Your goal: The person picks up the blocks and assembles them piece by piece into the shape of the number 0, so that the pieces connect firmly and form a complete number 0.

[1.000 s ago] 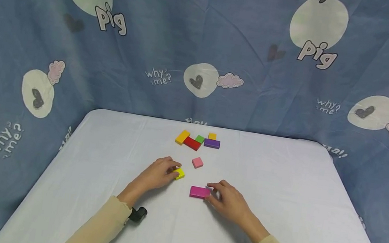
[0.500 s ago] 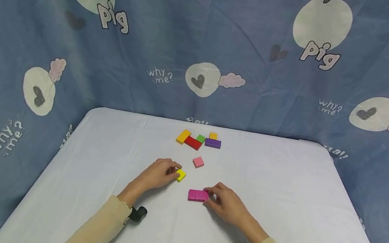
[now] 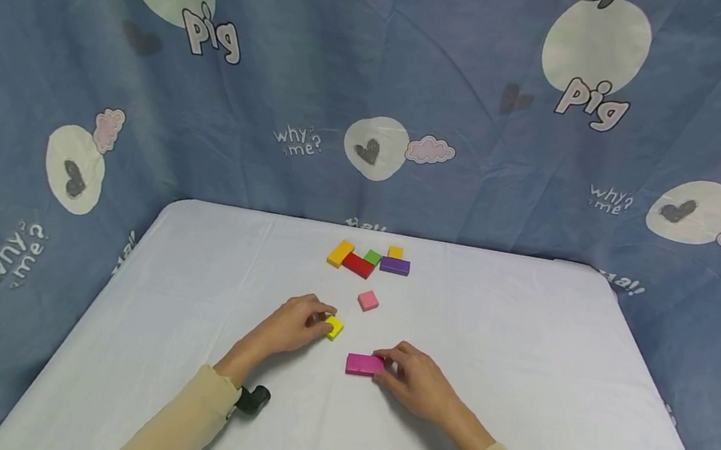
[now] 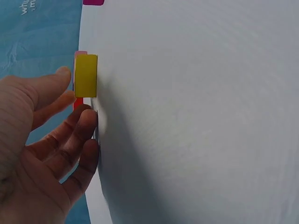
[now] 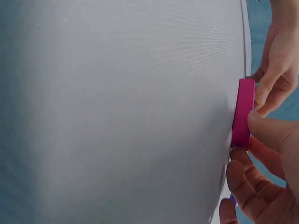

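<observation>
My left hand (image 3: 296, 324) is at a small yellow block (image 3: 334, 328), with thumb and index finger at its left end in the head view. Close up in the left wrist view, the yellow block (image 4: 86, 76) stands beside the thumb tip, and the other fingers curl loosely below. To the right and nearer, my right hand (image 3: 418, 381) pinches the right end of a long magenta block (image 3: 361, 365) between thumb and index finger. The right wrist view has the thumb lying on the side of this magenta block (image 5: 243, 112). A small pink block (image 3: 367, 301) lies just beyond both hands.
Farther back on the white tabletop (image 3: 493, 313) is a cluster: an orange-yellow block (image 3: 340, 253), a red block (image 3: 358, 265), a green block (image 3: 373, 257), a purple block (image 3: 395, 266) and a small yellow-orange block (image 3: 395, 251). A blue printed curtain (image 3: 236, 123) hangs behind.
The right hand has drawn the magenta block slightly left and toward the person. The left hand and yellow block have shifted a little nearer too. The back cluster has stayed put.
</observation>
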A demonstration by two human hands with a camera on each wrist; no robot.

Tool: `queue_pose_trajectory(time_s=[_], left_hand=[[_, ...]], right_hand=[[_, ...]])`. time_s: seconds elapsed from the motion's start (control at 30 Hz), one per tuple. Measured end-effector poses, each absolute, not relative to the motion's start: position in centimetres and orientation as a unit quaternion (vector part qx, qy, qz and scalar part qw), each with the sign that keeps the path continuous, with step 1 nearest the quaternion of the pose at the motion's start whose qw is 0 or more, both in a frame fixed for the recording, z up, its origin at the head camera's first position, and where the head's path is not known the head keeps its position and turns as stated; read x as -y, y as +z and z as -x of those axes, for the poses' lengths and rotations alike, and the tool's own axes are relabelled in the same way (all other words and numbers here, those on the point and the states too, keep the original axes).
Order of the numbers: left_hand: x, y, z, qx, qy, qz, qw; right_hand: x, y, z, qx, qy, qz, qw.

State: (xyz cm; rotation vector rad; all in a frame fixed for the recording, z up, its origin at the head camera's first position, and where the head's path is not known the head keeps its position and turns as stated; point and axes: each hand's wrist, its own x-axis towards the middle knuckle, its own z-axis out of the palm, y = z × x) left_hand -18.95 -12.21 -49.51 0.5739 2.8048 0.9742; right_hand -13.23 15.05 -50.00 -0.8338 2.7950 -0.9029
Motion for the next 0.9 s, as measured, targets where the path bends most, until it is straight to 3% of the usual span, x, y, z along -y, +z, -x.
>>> queue_pose_trajectory(time_s=[0.9], left_hand=[[12.30,-49.67,18.82,-0.923,0.324,-0.190,0.088]], right_hand=[[-14.60,-50.02,12.73,-0.898,-0.321,0.297,0.045]])
